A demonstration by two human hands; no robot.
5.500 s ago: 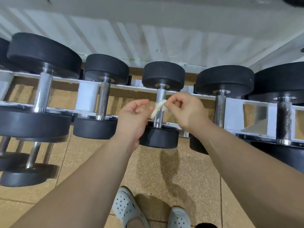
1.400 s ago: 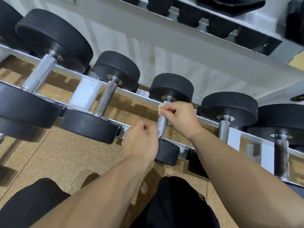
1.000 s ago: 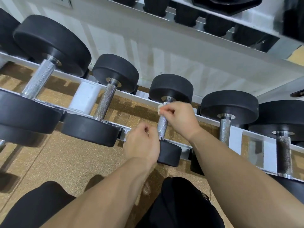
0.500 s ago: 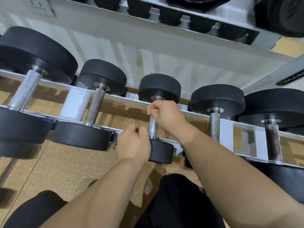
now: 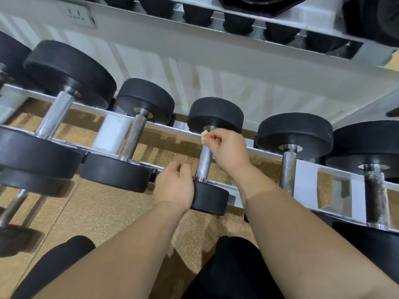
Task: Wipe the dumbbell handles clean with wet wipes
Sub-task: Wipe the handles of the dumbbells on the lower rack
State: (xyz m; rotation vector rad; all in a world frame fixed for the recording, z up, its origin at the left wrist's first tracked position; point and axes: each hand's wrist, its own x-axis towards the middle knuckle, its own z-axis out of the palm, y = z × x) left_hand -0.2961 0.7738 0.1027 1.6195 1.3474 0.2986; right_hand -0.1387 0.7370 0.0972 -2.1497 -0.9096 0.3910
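Knurled steel handle [image 5: 204,163], crumpled white wipe [image 5: 203,134] pinched by right hand [image 5: 229,152] fingers at top, left hand [image 5: 174,184] fingers curled, empty

Left hand [image 5: 174,186] and right hand [image 5: 228,153] are bare, forearms [image 5: 302,240] too; plain black cloth covers both legs [image 5: 233,268].

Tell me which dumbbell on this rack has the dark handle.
The dumbbell at the far right end of the rack: its handle is dull dark brown, while the other handles are bright silver.
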